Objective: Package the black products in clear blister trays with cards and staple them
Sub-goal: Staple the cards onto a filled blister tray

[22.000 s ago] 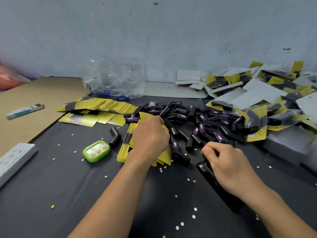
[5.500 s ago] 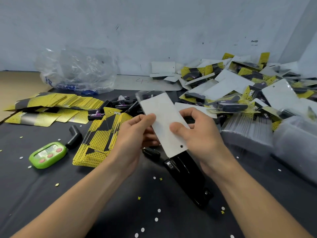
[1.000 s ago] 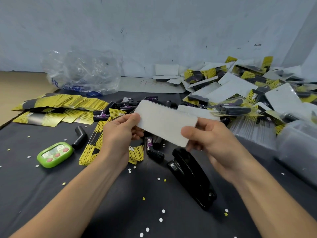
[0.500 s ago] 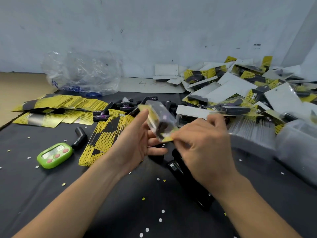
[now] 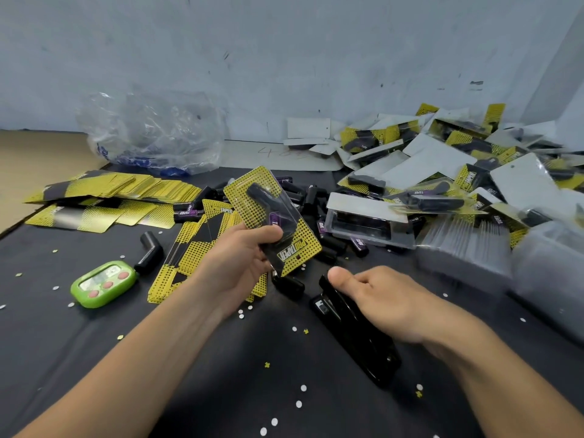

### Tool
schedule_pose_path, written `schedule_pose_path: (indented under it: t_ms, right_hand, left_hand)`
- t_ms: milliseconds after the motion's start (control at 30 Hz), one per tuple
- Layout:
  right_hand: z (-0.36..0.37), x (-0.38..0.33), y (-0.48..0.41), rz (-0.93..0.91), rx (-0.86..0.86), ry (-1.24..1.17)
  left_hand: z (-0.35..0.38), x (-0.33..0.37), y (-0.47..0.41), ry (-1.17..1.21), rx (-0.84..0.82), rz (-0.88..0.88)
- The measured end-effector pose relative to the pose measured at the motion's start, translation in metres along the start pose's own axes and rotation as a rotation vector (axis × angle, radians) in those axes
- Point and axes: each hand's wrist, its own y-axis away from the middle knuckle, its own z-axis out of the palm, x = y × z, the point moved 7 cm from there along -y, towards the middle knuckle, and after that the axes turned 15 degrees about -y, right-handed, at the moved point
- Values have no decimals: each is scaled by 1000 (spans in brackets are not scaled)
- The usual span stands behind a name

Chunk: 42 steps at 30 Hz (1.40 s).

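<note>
My left hand (image 5: 243, 263) grips an assembled pack (image 5: 271, 219): a yellow dotted card under a clear blister with a black bent product inside, held face up above the table. My right hand (image 5: 388, 298) rests on the black stapler (image 5: 354, 333), thumb over its front end, fingers draped over its top. Loose black products (image 5: 303, 197) lie heaped behind the pack. A stack of yellow cards (image 5: 192, 248) lies under my left hand. Clear blister trays (image 5: 464, 248) are stacked at the right.
Finished packs (image 5: 442, 172) pile up at the back right. More yellow cards (image 5: 104, 197) spread at the left. A green timer (image 5: 102, 282) and a single black product (image 5: 150, 251) sit left of my arm. A crumpled plastic bag (image 5: 151, 134) stands by the wall.
The pack was turned from its white back to its yellow front. My right hand let go of it and dropped onto the stapler; my left hand alone holds the pack.
</note>
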Motion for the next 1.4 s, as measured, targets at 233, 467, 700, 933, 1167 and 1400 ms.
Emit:
schedule_pose_path:
  t_ms: [233,467,700,933,1167,1400]
  right_hand:
    - [21,-5,9,-8,-91,69]
    - [23,-12,5,-59,93,-302]
    - [25,-22,5,-139,85,-610]
    - [25,-25,7,-184,18,-653]
    - [23,-25,5,-201,-23,-724]
    - [24,-26,7,-230,16,-756]
  left_hand:
    - [3,0,3,36,-7,13]
    - [9,0,8,36,-95,-7]
    - [9,6,10,90,-185,1]
    - [11,10,11,45,-172,43]
    - [15,7,12,58,-169,45]
    - [20,6,14,60,-213,51]
